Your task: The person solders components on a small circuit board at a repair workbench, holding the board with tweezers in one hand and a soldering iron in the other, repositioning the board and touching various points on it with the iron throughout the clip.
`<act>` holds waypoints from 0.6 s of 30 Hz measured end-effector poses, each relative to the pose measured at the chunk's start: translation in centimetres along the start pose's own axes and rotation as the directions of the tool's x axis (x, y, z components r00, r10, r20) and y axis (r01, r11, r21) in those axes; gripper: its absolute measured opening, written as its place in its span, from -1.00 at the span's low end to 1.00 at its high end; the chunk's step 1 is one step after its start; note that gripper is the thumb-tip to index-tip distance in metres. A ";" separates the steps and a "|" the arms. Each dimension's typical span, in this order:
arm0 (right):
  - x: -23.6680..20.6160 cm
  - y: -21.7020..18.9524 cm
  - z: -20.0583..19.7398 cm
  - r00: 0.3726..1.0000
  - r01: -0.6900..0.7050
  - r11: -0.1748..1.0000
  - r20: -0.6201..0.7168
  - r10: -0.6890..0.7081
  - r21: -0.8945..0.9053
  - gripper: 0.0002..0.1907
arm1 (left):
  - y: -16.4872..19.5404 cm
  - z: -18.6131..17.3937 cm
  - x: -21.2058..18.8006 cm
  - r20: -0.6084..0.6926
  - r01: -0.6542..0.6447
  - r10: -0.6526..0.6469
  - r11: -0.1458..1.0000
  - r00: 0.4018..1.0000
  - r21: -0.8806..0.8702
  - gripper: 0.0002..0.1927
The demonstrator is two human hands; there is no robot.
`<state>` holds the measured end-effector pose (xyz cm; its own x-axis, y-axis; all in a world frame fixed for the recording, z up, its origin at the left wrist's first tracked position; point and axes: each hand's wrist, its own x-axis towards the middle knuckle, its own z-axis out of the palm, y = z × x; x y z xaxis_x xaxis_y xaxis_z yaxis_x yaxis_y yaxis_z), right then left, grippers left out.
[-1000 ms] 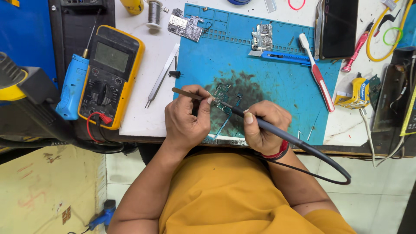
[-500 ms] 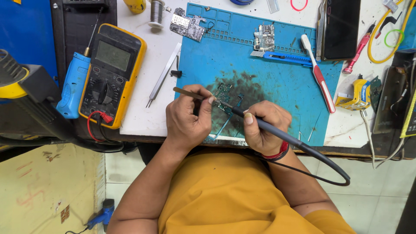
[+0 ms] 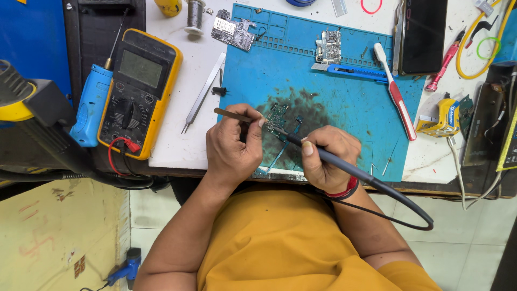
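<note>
Pinching a slim pair of tweezers (image 3: 237, 115) in the left hand (image 3: 234, 148), thumb and fingers closed round the shaft, tips laid against the near edge of a small circuit board (image 3: 277, 116). Gripping a dark soldering iron (image 3: 344, 164) pen-fashion in the right hand (image 3: 326, 159), fingers curled shut about the handle, tip down at the same board, cable looping off to the right. Board located on the scorched dark patch of the blue work mat (image 3: 344, 102), between the two hands and just ahead of them.

Compared with the half-second and one-second views: no meaningful shift of either hand, tweezers or iron; only a slight drift of the camera. Judged as steady, sustained work on one spot of the board, not a reposition.

Surroundings:
- yellow multimeter (image 3: 137, 91) well to the left
- spare tweezers (image 3: 203, 94) beside the mat
- red-and-white toothbrush (image 3: 396, 94) and blue utility knife (image 3: 353, 71) further up the mat
- dark phone (image 3: 423, 32) beyond
</note>
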<state>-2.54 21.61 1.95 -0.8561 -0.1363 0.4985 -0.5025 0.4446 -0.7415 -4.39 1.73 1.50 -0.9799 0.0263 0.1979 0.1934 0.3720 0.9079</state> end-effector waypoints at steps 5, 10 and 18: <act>0.1 -0.1 0.1 1.000 0.003 1.000 -0.012 -0.003 -0.010 -0.89 | 0.0 0.0 0.0 -0.001 0.003 -0.003 1.000 1.000 0.000 -0.90; 0.1 -0.1 0.0 1.000 0.004 1.000 0.010 -0.004 0.007 -0.89 | 0.2 0.0 0.1 -0.016 -0.021 0.021 1.000 1.000 -0.006 -0.90; 0.2 0.2 0.0 0.999 -0.010 1.000 -0.048 0.011 0.027 -0.92 | -0.1 0.1 0.3 -0.002 0.019 -0.019 1.000 1.000 0.001 -0.90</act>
<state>-2.79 21.67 1.89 -0.8550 -0.0885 0.5111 -0.4970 0.4216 -0.7584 -4.66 1.79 1.42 -0.9832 0.0175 0.1819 0.1752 0.3731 0.9111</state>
